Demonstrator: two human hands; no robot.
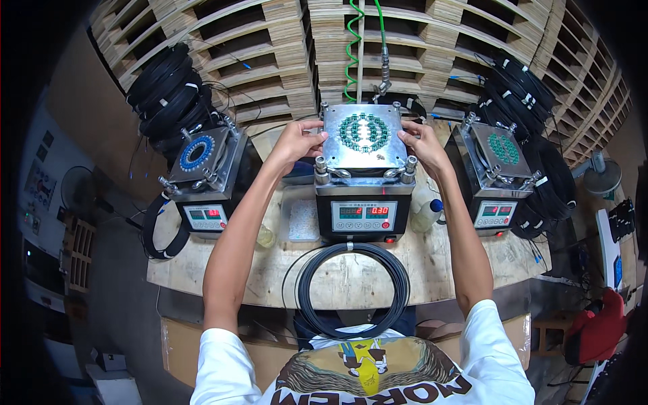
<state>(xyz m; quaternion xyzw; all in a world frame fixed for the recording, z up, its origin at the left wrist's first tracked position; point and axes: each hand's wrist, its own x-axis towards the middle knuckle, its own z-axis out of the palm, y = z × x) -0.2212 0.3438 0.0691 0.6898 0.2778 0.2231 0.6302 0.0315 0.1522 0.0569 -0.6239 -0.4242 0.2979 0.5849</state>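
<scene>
In the middle of the bench, a square metal fixture plate (333,154) carries rings of small green connectors (365,132). It lies over the top of a black box-shaped machine (324,217) with clamp posts at its corners. My left hand (297,145) pinches the plate's left edge between thumb and fingers. On the opposite edge, my right hand (424,145) does the same, its fingers partly hidden behind the plate. Whether the plate rests on the machine or is slightly raised, I cannot tell. Lit red digits show on the machine's front panel (364,217).
Similar machines flank it: the left one (206,217) has a ring of blue connectors, the right one (496,212) green ones. A black cable coil (305,290) hangs over the bench's front edge. A clear tray (302,221) and a blue-capped bottle (424,217) stand beside the middle machine.
</scene>
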